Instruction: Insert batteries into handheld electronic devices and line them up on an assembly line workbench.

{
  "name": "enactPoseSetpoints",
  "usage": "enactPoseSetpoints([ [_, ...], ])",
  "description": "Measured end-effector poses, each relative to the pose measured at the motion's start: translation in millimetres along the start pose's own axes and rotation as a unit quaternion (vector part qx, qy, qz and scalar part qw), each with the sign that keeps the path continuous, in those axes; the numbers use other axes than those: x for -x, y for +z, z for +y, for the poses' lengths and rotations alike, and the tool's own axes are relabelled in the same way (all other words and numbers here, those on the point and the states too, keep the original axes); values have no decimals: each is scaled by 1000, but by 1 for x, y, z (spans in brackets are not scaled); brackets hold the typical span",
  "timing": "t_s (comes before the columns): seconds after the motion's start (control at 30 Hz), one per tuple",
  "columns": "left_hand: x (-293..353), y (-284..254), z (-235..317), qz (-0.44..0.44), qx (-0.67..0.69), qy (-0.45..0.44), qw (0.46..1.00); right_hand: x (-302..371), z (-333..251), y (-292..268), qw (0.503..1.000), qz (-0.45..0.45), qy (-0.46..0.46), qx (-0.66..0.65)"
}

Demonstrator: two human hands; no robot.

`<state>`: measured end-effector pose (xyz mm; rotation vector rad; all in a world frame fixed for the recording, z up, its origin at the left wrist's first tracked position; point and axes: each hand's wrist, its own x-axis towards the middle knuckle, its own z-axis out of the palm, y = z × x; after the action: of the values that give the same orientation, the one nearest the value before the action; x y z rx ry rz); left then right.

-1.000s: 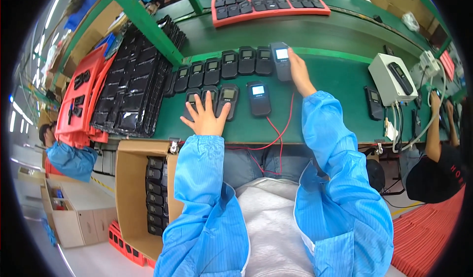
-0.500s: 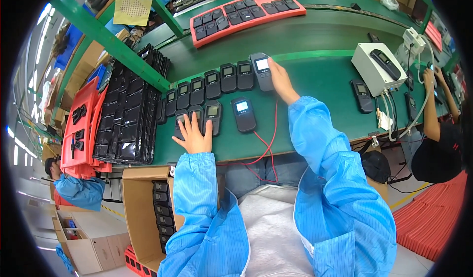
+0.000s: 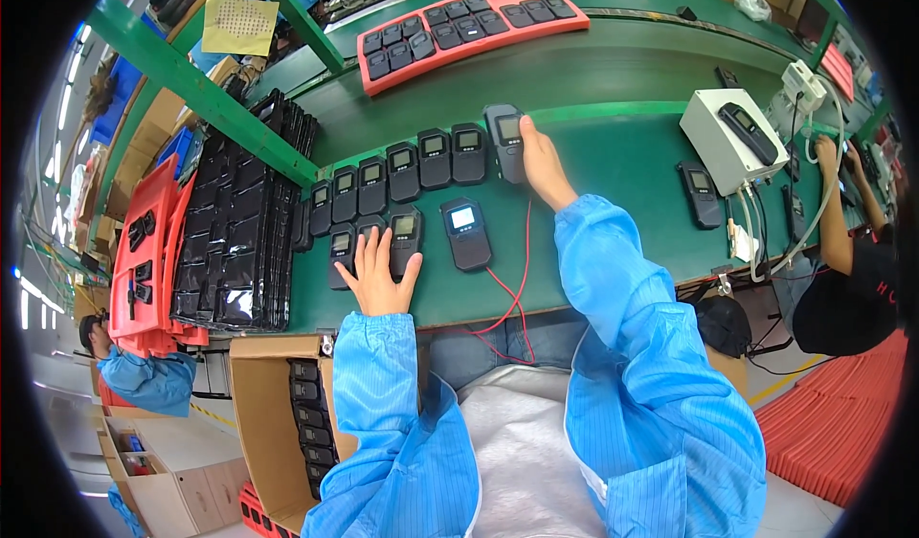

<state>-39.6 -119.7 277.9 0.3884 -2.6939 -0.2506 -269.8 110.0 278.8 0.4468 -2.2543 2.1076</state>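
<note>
My right hand (image 3: 548,163) is closed round the right side of a black handheld device (image 3: 504,145) with a small grey screen, at the end of the back row. My left hand (image 3: 381,275) has its fingers spread over the front row, resting on a partly hidden handheld device between two others, one on its left (image 3: 341,254) and one on its right (image 3: 405,239). Between my hands lies another device (image 3: 466,235) with a brightly lit screen and a red cable (image 3: 522,294) at its lower end. Several like devices (image 3: 403,171) stand along the back row.
Stacked black trays (image 3: 235,251) and red trays (image 3: 144,260) are at the left. Beyond the bench sits a red tray of devices (image 3: 383,80). A white box (image 3: 723,141) with cables stands right, near another person's arms (image 3: 838,212). An open carton (image 3: 263,414) is below the bench edge.
The screen of the device in my right hand has gone from bright white to grey. My left hand stays over the front row, its fingers slightly shifted. The whole view has shifted slightly.
</note>
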Motion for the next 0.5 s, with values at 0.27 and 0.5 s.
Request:
enactPoseSetpoints([
  [0.27, 3, 2, -2, 13, -7, 15, 1000, -24, -2, -43, 980, 128, 117, -98],
  [0.5, 4, -1, 3, 8, 14, 23, 1000, -23, -7, -88, 979, 31, 201, -1],
])
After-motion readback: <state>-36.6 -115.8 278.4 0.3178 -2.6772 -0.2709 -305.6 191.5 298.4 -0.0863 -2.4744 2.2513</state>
